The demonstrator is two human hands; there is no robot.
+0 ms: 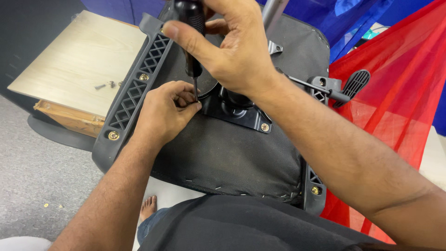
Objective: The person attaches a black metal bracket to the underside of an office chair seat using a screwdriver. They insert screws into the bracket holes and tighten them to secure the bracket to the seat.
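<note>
The right hand grips a black screwdriver upright on the chair's metal plate, the left hand pinches probably a screw at its tip, while another plate screw already sits tight.

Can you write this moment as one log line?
right hand: grips screwdriver | left hand: steadies tip at metal plate | chair seat: upside down

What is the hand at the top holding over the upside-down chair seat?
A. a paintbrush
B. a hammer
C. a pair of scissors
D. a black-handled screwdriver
D: the right hand grips a black-handled screwdriver whose thin shaft points down at the black metal plate, where the left hand pinches at its tip.
</note>
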